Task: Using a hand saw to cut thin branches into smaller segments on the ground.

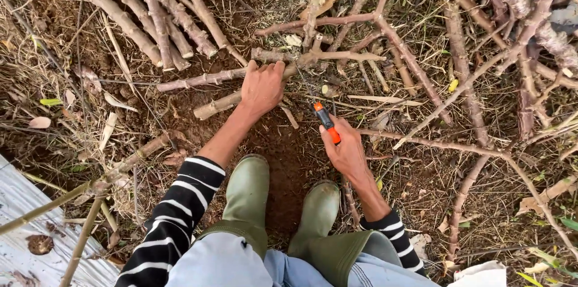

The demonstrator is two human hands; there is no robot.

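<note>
Orange-handled saw (326, 122) in right hand (348, 153); left hand (262, 87) grips branch (205, 78).

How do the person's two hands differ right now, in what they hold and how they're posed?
The left hand wraps a long bare stick lying across the soil; the right hand grips an orange-handled cutting tool. The left hand is stretched further forward, palm down; the right hand sits nearer the green boots, tool pointing towards the stick. Both come out of striped sleeves.
</note>
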